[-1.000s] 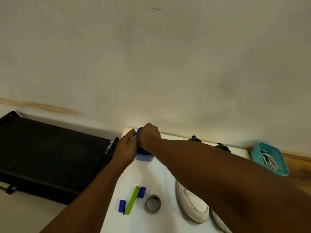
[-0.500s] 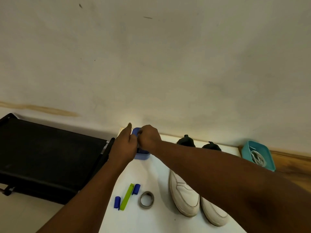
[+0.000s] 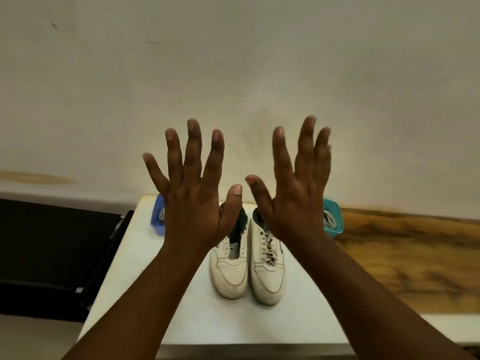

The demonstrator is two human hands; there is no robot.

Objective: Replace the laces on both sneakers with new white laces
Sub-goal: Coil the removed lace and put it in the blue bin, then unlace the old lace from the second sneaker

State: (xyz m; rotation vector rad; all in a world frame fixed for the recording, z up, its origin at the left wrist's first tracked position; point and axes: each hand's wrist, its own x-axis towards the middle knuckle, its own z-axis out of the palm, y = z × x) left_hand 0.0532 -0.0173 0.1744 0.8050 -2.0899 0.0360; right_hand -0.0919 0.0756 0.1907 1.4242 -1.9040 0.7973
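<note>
Both hands raised, fingers spread, over two sneakers.

The left hand (image 3: 193, 203) and right hand (image 3: 296, 203) fill the frame's centre, backs to the camera, fingers wide and holding nothing. Below them on the white table (image 3: 145, 268), the left sneaker (image 3: 230, 271) lies unlaced beside the laced right sneaker (image 3: 268, 271). A blue tub (image 3: 157, 216) sits centre-left, a teal tub (image 3: 333, 219) centre-right, laces inside each.

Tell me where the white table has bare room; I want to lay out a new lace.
Bare table lies left of the left sneaker, below the blue tray, and along the near edge before both toes. Right of the right sneaker, an arm hides the surface. The back edge is crowded.
</note>
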